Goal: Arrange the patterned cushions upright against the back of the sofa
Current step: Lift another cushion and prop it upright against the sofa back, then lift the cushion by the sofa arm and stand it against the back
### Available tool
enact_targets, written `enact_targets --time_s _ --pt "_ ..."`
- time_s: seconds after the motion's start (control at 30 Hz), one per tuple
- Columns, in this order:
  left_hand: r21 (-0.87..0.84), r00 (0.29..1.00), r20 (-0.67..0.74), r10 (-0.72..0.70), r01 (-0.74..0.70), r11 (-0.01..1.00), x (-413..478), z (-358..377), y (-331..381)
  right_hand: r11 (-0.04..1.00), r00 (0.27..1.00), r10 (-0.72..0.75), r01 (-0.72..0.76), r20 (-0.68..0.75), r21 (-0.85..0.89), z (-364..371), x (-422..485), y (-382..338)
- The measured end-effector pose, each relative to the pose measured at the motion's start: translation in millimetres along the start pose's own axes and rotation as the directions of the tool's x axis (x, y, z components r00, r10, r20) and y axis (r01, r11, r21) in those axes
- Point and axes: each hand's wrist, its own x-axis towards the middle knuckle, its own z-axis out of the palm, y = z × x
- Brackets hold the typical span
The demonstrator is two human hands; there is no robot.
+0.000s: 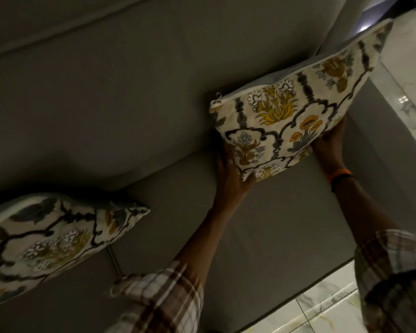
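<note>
held cushion: cream floral-print square fabric cushion (pixel 288 109), right of centre, leaning on the grey sofa backrest (pixel 106 97), by the armrest at right
left hand (pixel 231 174): closed on its lower left corner
right hand (pixel 329 143): grips the lower right edge, orange wristband (pixel 340 175)
second cushion (pixel 48 239): same print, lower left, lying flat on the seat (pixel 262 224)
step: stand cushion 1 upright
tip: push base into the seat-back crease, level the top, then release; 1 left to do
</note>
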Motion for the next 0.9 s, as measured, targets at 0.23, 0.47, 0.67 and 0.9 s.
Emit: enact_targets --time_s 0.23,0.47,0.67,0.9 --pt "0.453 0.991 0.113 0.067 -0.111 0.885 -77 -91 -70 0.916 0.963 0.266 -0.242 0.034 -0.321 99 -183 34" --pt "0.715 0.974 0.201 -0.106 -0.072 0.696 -224 -240 -198 0.792 0.889 -0.074 0.329 0.453 -0.515 246 -395 -7" --pt "0.749 0.993 -0.026 -0.117 0.096 0.656 -358 -398 -286 0.756 0.754 -0.17 0.512 0.635 -0.406 361 -563 -69" --pt "0.685 0.945 -0.255 -0.206 0.327 0.652 -501 -589 -380 0.801 0.698 -0.153 0.502 0.699 -0.326 489 -751 -127"
